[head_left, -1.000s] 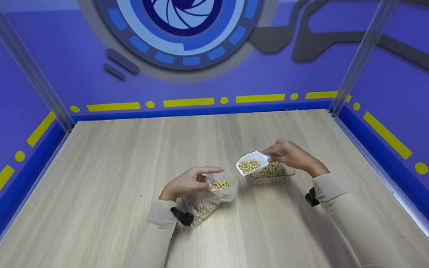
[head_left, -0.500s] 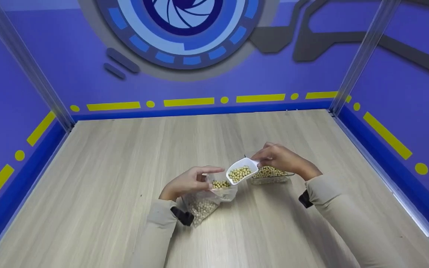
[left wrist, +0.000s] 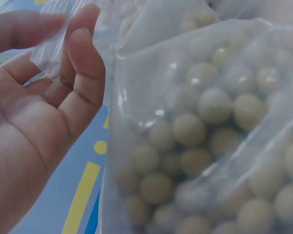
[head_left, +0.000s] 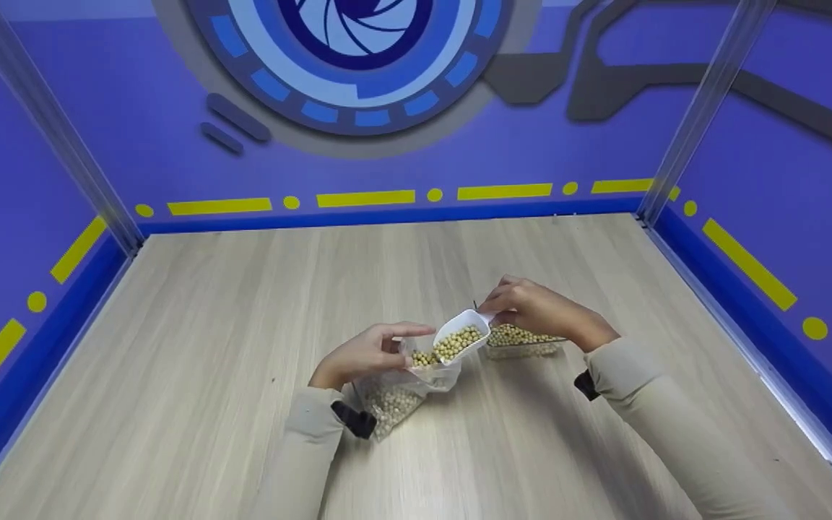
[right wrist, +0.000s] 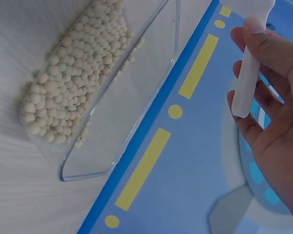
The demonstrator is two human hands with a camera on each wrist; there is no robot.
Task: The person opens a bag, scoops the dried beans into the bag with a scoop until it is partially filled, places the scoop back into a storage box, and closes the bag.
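My left hand holds the mouth of a clear plastic bag between thumb and fingers; the left wrist view shows the bag's edge in that grip. Round pale-yellow beans, like soybeans, fill its lower part and show in its mouth. My right hand grips the handle of a small white scoop loaded with the same beans. The scoop is tipped down to the left, its lip at the bag's opening. Behind it and to the right stands a clear rectangular container holding more beans.
A pale wood-grain table spreads around the hands. Blue printed panels with yellow dashes wall it at the back and both sides. Metal corner posts rise at the back corners.
My right hand has carried the loaded scoop left and slightly toward me, from above the container to the bag's mouth, and tilted it. The left hand and bag have stayed in place.
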